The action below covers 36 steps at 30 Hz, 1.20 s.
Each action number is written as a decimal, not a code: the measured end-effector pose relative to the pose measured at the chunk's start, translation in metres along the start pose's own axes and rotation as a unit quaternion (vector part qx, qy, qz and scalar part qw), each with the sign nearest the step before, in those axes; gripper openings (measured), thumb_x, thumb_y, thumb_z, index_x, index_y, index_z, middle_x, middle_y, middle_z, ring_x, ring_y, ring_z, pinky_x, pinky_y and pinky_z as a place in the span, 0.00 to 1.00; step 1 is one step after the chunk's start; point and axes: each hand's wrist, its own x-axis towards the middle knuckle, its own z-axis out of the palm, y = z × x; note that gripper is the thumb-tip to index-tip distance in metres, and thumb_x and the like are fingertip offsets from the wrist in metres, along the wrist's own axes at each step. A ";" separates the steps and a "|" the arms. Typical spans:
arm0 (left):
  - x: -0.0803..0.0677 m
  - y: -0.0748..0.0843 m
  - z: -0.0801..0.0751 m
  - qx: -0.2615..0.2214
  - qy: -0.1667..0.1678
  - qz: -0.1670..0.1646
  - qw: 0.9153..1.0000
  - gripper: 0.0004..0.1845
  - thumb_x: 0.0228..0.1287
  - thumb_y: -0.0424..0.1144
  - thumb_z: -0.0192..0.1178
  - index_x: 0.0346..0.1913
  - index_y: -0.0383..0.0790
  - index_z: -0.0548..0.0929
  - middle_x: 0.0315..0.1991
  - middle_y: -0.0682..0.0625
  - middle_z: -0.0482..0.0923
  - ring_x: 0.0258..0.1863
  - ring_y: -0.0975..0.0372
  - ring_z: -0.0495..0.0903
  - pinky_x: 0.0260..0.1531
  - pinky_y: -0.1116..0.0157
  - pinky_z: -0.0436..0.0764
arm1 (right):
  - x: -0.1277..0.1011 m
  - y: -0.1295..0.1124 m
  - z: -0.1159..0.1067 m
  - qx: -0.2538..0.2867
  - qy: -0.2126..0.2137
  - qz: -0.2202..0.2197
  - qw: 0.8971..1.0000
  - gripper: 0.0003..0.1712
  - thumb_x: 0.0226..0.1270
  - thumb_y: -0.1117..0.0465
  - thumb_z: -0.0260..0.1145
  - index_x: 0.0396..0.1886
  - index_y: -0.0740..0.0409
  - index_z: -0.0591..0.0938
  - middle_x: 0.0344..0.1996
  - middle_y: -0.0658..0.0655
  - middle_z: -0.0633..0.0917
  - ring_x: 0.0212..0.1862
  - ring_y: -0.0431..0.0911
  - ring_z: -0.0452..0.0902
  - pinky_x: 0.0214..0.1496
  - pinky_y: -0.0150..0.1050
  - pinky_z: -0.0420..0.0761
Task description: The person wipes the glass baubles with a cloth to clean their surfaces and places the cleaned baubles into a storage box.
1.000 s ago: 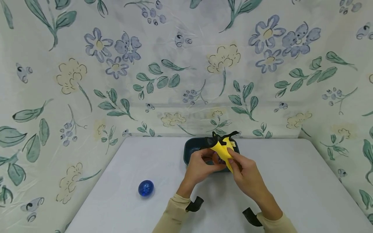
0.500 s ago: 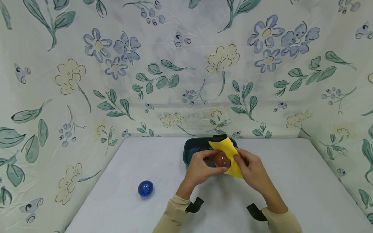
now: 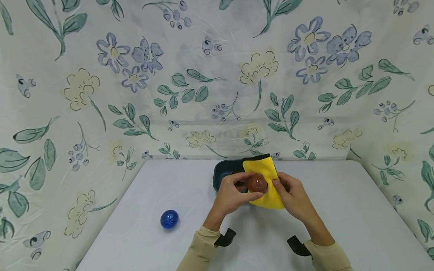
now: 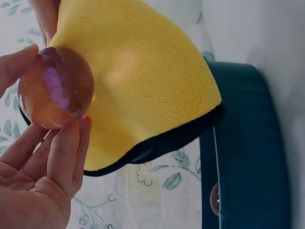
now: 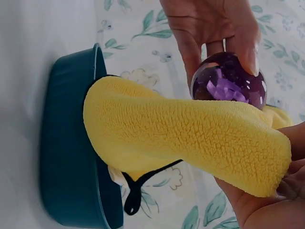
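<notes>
The left hand (image 3: pixel 230 195) pinches an amber glass ball (image 3: pixel 257 184) between thumb and fingers, above the near edge of a dark tub (image 3: pixel 222 174) at the far middle of the table (image 3: pixel 339 210). The right hand (image 3: pixel 295 197) grips a yellow cloth (image 3: pixel 268 195) touching the ball. A blue ball (image 3: pixel 169 219) lies well to the left.

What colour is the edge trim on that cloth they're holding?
Black, running along the hem of the yellow cloth; the left wrist view shows it best.

White table (image 3: pixel 339 210): blue ball (image 3: pixel 169 219), dark teal tub (image 3: pixel 220 174).
</notes>
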 end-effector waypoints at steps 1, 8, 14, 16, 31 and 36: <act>0.000 0.000 0.000 -0.002 0.001 0.001 1.000 0.29 0.55 0.42 0.79 0.61 0.42 0.85 0.57 0.45 0.86 0.52 0.57 0.87 0.54 0.63 0.88 | 0.000 0.000 0.000 0.006 -0.002 0.004 1.000 0.18 0.81 0.63 0.56 0.61 0.69 0.80 0.39 0.63 0.87 0.31 0.41 0.81 0.35 0.31 0.86; 0.001 0.000 -0.004 -0.013 0.015 0.006 1.000 0.29 0.55 0.42 0.79 0.60 0.40 0.85 0.55 0.44 0.87 0.51 0.56 0.87 0.54 0.63 0.88 | 0.000 -0.001 0.000 0.065 -0.021 0.061 0.996 0.21 0.82 0.61 0.55 0.65 0.70 0.77 0.43 0.68 0.87 0.34 0.43 0.84 0.38 0.32 0.88; 0.001 0.000 -0.006 -0.034 0.025 0.000 0.999 0.28 0.56 0.41 0.78 0.61 0.40 0.85 0.54 0.43 0.87 0.51 0.55 0.87 0.55 0.64 0.87 | 0.000 -0.001 0.001 0.092 -0.029 0.087 0.992 0.23 0.83 0.60 0.54 0.67 0.71 0.75 0.45 0.69 0.87 0.36 0.43 0.85 0.41 0.32 0.88; 0.002 -0.001 -0.006 -0.041 0.028 -0.003 0.999 0.28 0.57 0.40 0.78 0.61 0.40 0.84 0.54 0.43 0.87 0.52 0.55 0.86 0.56 0.64 0.87 | 0.000 -0.001 0.001 0.097 -0.029 0.091 0.991 0.23 0.83 0.60 0.54 0.67 0.71 0.75 0.46 0.69 0.87 0.36 0.43 0.85 0.42 0.32 0.88; 0.006 -0.007 -0.007 -0.095 0.048 -0.018 0.994 0.28 0.58 0.39 0.78 0.62 0.39 0.83 0.57 0.41 0.85 0.52 0.54 0.86 0.56 0.65 0.86 | -0.001 -0.008 0.002 0.115 -0.029 0.114 0.986 0.25 0.84 0.59 0.54 0.70 0.71 0.72 0.53 0.71 0.86 0.42 0.42 0.87 0.46 0.31 0.88; 0.007 -0.010 -0.006 -0.111 0.048 -0.023 0.992 0.29 0.57 0.39 0.78 0.62 0.37 0.83 0.58 0.39 0.84 0.54 0.53 0.86 0.56 0.65 0.86 | -0.002 -0.010 0.000 0.116 -0.026 0.109 0.987 0.25 0.83 0.61 0.53 0.70 0.72 0.72 0.54 0.72 0.86 0.42 0.41 0.88 0.46 0.31 0.88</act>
